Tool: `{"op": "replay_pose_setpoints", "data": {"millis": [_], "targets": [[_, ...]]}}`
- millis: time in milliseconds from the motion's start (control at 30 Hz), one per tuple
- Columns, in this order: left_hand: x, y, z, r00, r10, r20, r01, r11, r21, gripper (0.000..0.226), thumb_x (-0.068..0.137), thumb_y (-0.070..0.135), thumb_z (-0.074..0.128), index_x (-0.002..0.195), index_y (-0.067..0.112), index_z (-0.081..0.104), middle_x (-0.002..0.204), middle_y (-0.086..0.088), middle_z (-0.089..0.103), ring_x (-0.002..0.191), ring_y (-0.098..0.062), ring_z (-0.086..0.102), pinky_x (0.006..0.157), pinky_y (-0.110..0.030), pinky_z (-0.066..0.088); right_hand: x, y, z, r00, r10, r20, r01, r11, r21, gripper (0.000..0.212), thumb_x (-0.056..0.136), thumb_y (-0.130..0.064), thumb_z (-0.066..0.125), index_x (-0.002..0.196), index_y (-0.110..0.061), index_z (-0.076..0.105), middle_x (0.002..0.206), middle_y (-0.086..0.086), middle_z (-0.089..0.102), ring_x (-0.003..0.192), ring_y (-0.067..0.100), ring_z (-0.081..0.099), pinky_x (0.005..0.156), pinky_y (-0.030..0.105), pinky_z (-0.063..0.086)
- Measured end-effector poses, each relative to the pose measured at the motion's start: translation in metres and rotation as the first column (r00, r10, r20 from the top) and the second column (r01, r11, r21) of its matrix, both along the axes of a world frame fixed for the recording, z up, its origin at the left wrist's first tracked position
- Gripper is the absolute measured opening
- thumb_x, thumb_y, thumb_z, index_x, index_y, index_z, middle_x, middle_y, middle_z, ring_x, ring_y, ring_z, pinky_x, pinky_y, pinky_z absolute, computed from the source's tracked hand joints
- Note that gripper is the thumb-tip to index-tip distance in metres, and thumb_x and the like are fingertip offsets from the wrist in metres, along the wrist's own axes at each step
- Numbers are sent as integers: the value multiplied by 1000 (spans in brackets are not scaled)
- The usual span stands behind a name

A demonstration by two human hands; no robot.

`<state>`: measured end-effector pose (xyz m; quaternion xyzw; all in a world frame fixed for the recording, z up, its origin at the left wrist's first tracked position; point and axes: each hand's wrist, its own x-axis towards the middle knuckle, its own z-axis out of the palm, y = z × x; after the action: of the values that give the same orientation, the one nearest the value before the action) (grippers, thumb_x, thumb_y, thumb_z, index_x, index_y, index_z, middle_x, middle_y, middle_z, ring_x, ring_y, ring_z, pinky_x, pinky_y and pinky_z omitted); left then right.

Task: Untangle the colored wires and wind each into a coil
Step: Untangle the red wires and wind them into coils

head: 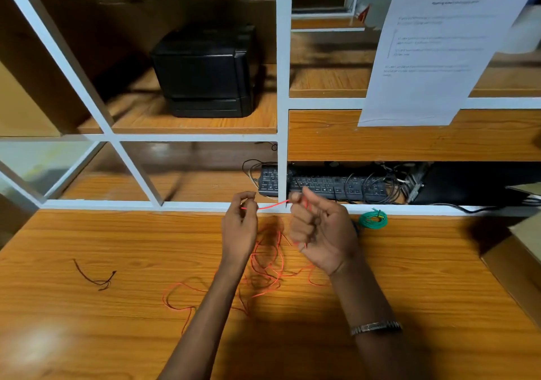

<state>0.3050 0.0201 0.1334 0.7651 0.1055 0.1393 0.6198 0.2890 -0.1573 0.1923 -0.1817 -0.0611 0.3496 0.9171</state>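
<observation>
A thin red wire (265, 265) lies in loose, tangled loops on the glossy wood-grain table (87, 335), spread over the middle of the top and trailing toward the near edge. One short stretch of it is pulled taut in the air between the two hands, just in front of the far edge. The left hand (239, 227) pinches that stretch between thumb and fingertips, with its other fingers curled. The right hand (320, 233) is closed into a loose fist around the wire, thumb raised, and a few red turns show passing around its fingers. The hands are held apart, with only the straight red span joining them. A metal link bracelet (376, 327) sits on the right wrist.

A green wire (373, 220), already wound into a small round coil and bound with a twist, rests near the far edge, just right of the right hand. A short dark wire (96, 275), bent and kinked, lies alone toward the left side, well apart from the red tangle.

Beyond the far edge stands a white-framed shelf (282, 87) with a black boxy device (205, 69), a black keyboard (322, 185) and a hanging printed sheet (433, 57).
</observation>
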Motion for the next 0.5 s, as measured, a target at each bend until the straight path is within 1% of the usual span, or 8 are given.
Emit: {"op": "replay_pose_setpoints", "data": {"millis": [100,167,233,300,333,400,467,500], "targets": [[-12,-15,4,997,47,55,-44,997,-63,15,90,25,65,101,28,74,85,3,75,76,-13,69,76,-38,55,5,5,1,978,-192,-81,198,978,64,35,110,-27,38,121,-4,62,64,-8,24,51,7,19,46,22,26],[-21,-25,5,994,24,106,-2,979,-205,18,92,6,71,107,15,73,99,-1,80,96,-14,76,91,-39,59,12,7,-3,937,-298,-181,324,936,138,35,110,-21,38,127,0,61,65,-7,34,51,7,30,49,20,31],[-29,-34,11,988,7,154,44,944,-326,27,94,-8,70,119,3,68,111,-12,80,112,-23,76,101,-35,59,20,7,-11,849,-427,-310,485,863,139,32,111,-15,37,127,2,59,67,-4,47,53,8,46,53,20,44],[-34,-37,17,978,2,210,74,933,-353,33,96,-11,68,126,1,66,115,-14,79,116,-23,74,102,-31,57,31,1,-19,728,-561,-395,624,780,42,27,110,-13,38,122,1,59,72,1,61,59,11,61,62,23,55],[-37,-38,18,971,-17,237,100,935,-341,33,97,-10,67,128,2,66,117,-12,79,117,-23,74,104,-32,57,33,-2,-22,673,-618,-405,670,742,-19,25,110,-12,40,117,-1,61,77,3,68,65,12,68,71,25,59],[-42,-40,23,958,-120,262,200,931,-305,37,99,-4,67,135,6,65,124,-6,78,123,-23,71,106,-32,55,38,-8,-33,617,-744,-256,706,667,-236,25,110,-11,39,120,-5,61,95,6,76,84,11,76,93,26,57],[-44,-42,23,941,-237,243,301,914,-272,44,100,3,67,143,12,62,135,3,73,128,-19,68,105,-29,55,38,-12,-43,650,-754,94,674,514,-530,30,107,-10,45,135,-9,55,112,4,74,104,10,74,95,25,57],[-43,-43,23,938,-256,234,312,918,-246,46,101,4,66,145,14,60,138,6,71,127,-15,68,102,-26,56,36,-11,-46,699,-673,241,635,430,-642,35,102,-13,54,137,-11,56,116,4,73,110,14,72,90,26,58]]}}
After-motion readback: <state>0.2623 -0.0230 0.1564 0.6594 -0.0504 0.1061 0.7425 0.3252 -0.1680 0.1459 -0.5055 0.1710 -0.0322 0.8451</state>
